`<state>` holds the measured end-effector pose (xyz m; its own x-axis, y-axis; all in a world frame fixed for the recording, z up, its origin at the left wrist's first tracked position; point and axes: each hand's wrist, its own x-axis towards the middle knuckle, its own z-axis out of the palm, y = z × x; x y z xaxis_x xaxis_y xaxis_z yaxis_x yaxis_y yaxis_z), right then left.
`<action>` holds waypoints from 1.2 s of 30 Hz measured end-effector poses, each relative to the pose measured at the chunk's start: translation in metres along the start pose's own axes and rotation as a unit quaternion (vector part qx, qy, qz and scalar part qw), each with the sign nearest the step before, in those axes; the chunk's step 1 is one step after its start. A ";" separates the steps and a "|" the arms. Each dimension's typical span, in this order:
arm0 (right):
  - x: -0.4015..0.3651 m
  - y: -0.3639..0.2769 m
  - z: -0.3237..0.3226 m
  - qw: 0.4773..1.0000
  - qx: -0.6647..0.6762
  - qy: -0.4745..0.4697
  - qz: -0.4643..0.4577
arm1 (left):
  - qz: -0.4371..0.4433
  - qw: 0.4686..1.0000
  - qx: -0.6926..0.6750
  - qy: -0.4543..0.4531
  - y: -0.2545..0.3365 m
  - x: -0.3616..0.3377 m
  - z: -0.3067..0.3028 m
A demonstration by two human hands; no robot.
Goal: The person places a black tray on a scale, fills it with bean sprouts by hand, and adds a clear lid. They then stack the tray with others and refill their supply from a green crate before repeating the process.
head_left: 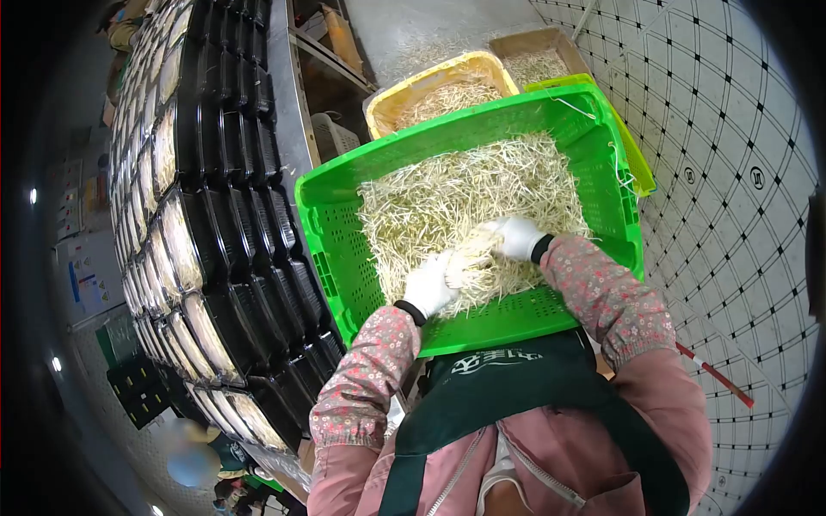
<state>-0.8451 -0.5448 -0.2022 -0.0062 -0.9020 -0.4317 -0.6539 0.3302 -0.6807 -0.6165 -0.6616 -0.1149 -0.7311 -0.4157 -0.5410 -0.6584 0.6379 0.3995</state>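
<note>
A large green plastic crate (469,131) in front of me holds a thick layer of pale bean sprouts (469,185). My left hand (430,285), in a white glove with a dark cuff, is closed on the near left side of a bunch of bean sprouts. Gloved the same way, my right hand (519,238) grips the same bunch from the right, a little farther up. The bunch lies between the two hands, just over the heap. Some fingertips are hidden among the strands.
Tall stacks of black trays (237,189) with pale contents stand close on the left. Beyond the crate are a yellow tub (379,112) of sprouts and a brown box (564,50). A yellow-green crate (638,163) sits at the right. Another person (228,451) is at lower left.
</note>
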 end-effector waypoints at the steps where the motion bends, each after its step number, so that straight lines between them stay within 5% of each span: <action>1: 0.000 0.000 -0.020 1.000 0.010 -0.003 0.021 | 0.020 1.000 0.009 0.011 0.001 -0.006 -0.007; 4: -0.011 0.001 -0.074 0.981 0.175 0.051 0.072 | 0.041 0.996 0.074 0.020 -0.002 -0.020 -0.026; 5: 0.004 0.027 -0.057 0.932 0.341 0.114 -0.048 | 0.014 0.997 0.077 -0.022 0.000 -0.019 -0.028; 8: 0.018 -0.004 -0.055 0.868 0.473 0.129 -0.077 | 0.161 0.979 0.092 0.086 -0.008 -0.014 -0.010; 10: 0.051 0.005 0.005 0.840 0.529 0.006 -0.119 | 0.101 0.983 0.137 0.064 0.011 -0.014 -0.009; 12: 0.043 -0.008 0.011 0.991 0.129 -0.025 -0.028 | 0.042 0.981 0.179 0.068 0.024 -0.021 -0.017; 13: 0.045 -0.006 0.011 0.986 0.155 -0.051 -0.039 | -0.010 0.994 0.097 0.039 0.026 -0.032 -0.027; 16: 0.046 0.002 0.000 0.955 0.294 -0.002 -0.027 | -0.087 0.958 -0.197 0.187 -0.053 -0.042 0.049; 17: 0.049 -0.004 -0.003 0.964 0.258 0.055 -0.005 | -0.143 0.911 -0.355 0.155 -0.057 -0.043 0.049; 20: 0.050 -0.037 0.008 0.954 0.298 0.015 0.033 | -0.188 0.777 -0.577 0.169 -0.063 -0.020 0.082; 21: 0.022 -0.075 -0.018 0.927 0.373 -0.023 -0.025 | -0.226 0.746 -0.612 0.132 -0.057 -0.024 0.074; 24: 0.006 -0.084 0.019 0.994 0.106 0.030 -0.006 | -0.224 0.653 -0.721 0.058 -0.045 -0.031 0.070; 25: -0.006 -0.098 0.021 0.998 0.044 0.048 -0.004 | -0.255 0.628 -0.729 0.098 -0.026 -0.036 0.060; 31: -0.012 -0.151 0.038 0.980 -0.175 0.065 0.067 | -0.195 0.603 -0.769 0.080 -0.012 -0.042 0.051; 36: 0.020 -0.113 0.018 0.994 0.014 0.033 0.105 | -0.160 0.674 -0.716 0.092 0.000 -0.078 0.013</action>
<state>-0.7581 -0.5950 -0.1446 -0.1898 -0.8286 -0.5267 -0.6123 0.5193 -0.5962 -0.5573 -0.6206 -0.0826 -0.4335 -0.5414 -0.7203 -0.1888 -0.7270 0.6601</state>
